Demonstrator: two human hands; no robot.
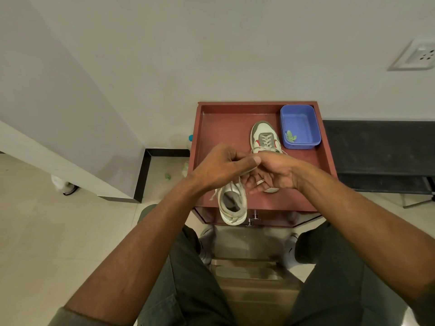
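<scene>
On the floor at far left you see a small green scrap (167, 176), near the black skirting. Next comes your left hand (221, 165), raised above the counter (221, 128). Its fingers are curled and the thumb presses down on the lace (247, 171), so this hand pinches the lace.

Just below that hand lies the near shoe (233, 205), white w/ grey lining, opening up toward you. It sits at the front edge of the counter and its heel hangs over the edge. The lace runs up from this shoe into your hands.

Your right hand (270, 171) meets the left one, touching it. The palm is turned toward you and there is a ring on one finger. Its fingers lie under the left thumb, beside the lace, but I cannot tell if they really grip the lace.

Behind the hands stands the far shoe (265, 137), laced, toe pointing to the wall, heel partly hidden by the right hand. Just right of it, in the back-right corner of the counter, is a blue tub (303, 121) w/ a green bit (291, 136) inside. On the wall at far right is a socket (421, 58).
</scene>
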